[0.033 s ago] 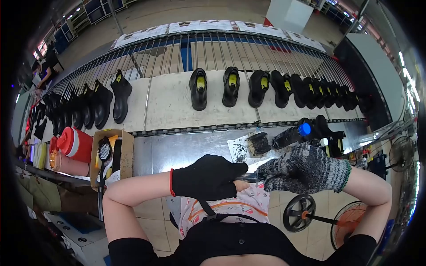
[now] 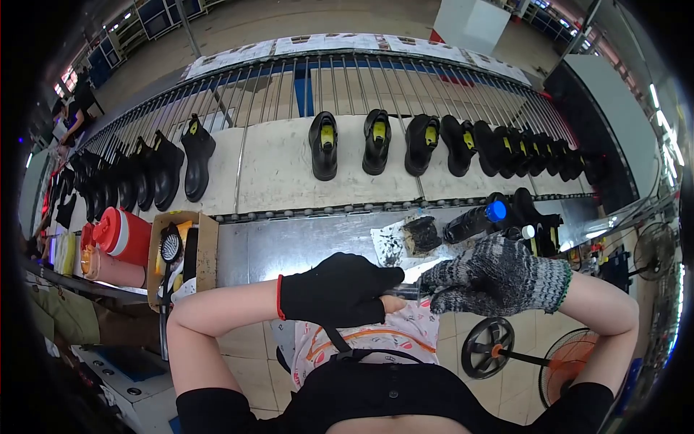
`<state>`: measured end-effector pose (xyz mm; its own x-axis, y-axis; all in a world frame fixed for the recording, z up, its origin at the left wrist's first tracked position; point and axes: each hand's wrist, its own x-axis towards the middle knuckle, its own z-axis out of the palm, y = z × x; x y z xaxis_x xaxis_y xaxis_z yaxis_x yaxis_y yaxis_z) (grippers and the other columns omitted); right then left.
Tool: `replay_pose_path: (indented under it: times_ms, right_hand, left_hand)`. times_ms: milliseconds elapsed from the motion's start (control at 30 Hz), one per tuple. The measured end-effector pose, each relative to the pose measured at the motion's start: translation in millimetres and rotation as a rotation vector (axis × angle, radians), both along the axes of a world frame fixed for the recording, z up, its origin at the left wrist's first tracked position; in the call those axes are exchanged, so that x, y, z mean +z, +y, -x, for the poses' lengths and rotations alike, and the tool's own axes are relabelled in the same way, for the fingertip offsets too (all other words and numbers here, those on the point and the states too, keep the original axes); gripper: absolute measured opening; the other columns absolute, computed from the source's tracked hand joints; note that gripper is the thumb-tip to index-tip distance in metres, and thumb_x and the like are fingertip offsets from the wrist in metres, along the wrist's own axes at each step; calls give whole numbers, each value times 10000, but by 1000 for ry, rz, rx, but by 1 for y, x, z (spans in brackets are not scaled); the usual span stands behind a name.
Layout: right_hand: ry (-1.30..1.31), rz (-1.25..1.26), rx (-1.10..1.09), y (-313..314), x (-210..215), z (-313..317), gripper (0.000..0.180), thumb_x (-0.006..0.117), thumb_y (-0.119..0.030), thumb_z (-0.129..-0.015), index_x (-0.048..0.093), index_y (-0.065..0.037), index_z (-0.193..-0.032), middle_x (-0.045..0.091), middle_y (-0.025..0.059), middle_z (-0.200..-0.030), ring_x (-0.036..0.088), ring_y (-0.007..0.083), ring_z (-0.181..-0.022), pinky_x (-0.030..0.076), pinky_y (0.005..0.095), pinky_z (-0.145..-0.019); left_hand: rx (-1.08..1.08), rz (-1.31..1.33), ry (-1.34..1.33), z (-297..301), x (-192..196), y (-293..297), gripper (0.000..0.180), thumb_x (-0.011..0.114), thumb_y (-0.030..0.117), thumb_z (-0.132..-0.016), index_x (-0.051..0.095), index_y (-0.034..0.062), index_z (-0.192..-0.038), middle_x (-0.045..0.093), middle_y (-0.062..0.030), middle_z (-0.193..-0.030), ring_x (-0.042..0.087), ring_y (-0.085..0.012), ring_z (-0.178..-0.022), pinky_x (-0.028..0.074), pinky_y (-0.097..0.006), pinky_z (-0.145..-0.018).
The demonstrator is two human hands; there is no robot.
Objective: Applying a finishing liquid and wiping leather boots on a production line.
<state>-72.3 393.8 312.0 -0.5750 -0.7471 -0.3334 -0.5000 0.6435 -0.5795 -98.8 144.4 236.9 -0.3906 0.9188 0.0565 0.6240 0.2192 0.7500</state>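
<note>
Left hand (image 2: pixel 334 291), right hand (image 2: pixel 497 278): fingers curled, can't tell if holding; boots (image 2: pixel 323 150) stand on belt (image 2: pixel 273 168), none between hands

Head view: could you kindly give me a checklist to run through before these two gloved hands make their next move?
1. Left hand fully covered by its red-trimmed black fabric glove: not ok, the thumb tip is bare.
2. Right hand inside a grey-and-black knitted glove: ok.
3. What the hands hold between them identifiable: cannot tell.
4. Blue cap on the dark cylindrical bottle: ok.
5. White, black-smudged sheet visible on the shiny metal bench: ok.
</note>
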Motion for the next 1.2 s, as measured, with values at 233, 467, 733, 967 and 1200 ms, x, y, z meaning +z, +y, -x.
replay_pose_path:
  times_ms: [233,467,733,967,1200]
  right_hand:
    - [-35,324,-80,0,-15,-4,306,714,-319,-790,696,-90,-992,650,54,-693,608,179,-576,466,289,-507]
    - [504,-106,-54,-6,-10,-2,361,669,-428,-781,666,-121,-970,600,57,-622,593,229,-535,452,337,-476]
    - [679,-12,12,-6,-15,1,294,627,-436,-803,649,-144,-833,520,55,-529,547,229,-459,422,352,-425]
    - [638,31,-29,-7,-25,4,316,617,-445,-806,651,-139,-874,557,69,-600,574,233,-504,433,342,-433]
    - [660,33,-70,-9,-56,8,339,595,-418,-838,673,-151,-1031,611,81,-674,594,235,-554,459,334,-479]
  left_hand:
    - [-31,42,-32,2,0,1,468,544,397,-872,595,-33,-1050,598,-203,-650,610,-335,-595,470,-387,-555]
    - [58,-12,178,10,-13,-3,349,586,342,-845,603,16,-970,577,-171,-597,594,-326,-541,447,-389,-498]
    - [148,-202,218,10,-24,-9,259,616,281,-828,532,41,-876,521,-127,-525,543,-318,-462,386,-398,-428]
    - [156,-235,223,11,-27,-9,261,624,260,-819,520,30,-883,522,-138,-540,547,-333,-477,393,-405,-441]
    - [243,-324,131,12,-46,-4,267,590,256,-843,507,5,-882,566,-170,-615,577,-348,-536,422,-397,-477]
